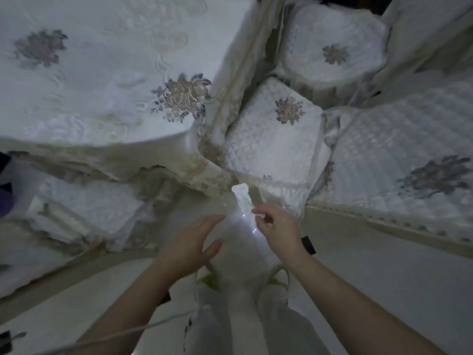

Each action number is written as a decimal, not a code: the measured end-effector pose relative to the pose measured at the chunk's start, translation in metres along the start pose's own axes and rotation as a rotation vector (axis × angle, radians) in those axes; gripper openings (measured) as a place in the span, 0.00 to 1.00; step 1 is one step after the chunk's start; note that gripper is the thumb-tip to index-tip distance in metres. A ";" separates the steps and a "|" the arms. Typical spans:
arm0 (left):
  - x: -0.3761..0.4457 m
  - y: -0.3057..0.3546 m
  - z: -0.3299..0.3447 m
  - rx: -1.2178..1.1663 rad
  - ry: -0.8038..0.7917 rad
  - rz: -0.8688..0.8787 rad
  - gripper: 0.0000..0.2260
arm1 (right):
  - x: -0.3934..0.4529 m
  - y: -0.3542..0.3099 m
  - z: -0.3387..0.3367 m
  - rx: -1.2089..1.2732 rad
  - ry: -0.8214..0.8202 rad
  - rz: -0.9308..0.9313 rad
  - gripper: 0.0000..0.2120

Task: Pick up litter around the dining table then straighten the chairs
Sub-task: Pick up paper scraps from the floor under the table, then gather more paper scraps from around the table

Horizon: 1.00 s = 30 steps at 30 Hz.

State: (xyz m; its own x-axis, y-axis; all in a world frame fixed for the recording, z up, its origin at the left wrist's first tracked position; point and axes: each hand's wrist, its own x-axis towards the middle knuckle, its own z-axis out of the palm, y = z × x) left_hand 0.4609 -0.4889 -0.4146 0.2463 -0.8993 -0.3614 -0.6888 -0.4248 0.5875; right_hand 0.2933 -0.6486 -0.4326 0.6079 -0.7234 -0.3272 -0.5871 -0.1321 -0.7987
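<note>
Single head view, wide-angle, looking steeply down; hands close below, table [102, 73] corner and chair seats [273, 134] beyond.

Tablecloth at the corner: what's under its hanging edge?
Below the tablecloth hem only pale floor shows. The right hand pinches a white scrap there; the left hand is open. The cloth hides the table legs.

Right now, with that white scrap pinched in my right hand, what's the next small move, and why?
Probably bring the white scrap across to the left hand, which waits open beside it. The right hand pinches only the scrap's lower end, and no bin shows in view, so passing it over would free that hand for more litter.
</note>
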 end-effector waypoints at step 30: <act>-0.004 0.037 -0.234 0.190 0.439 -0.219 0.30 | -0.011 -0.262 -0.084 -0.069 -0.096 -0.080 0.07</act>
State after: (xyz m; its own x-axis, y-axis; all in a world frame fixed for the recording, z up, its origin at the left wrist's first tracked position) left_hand 0.5943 -0.5255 -0.2220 0.6327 -0.7680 -0.0993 -0.6907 -0.6177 0.3761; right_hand 0.3957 -0.6626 -0.1772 0.7005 -0.6413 -0.3131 -0.5679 -0.2353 -0.7888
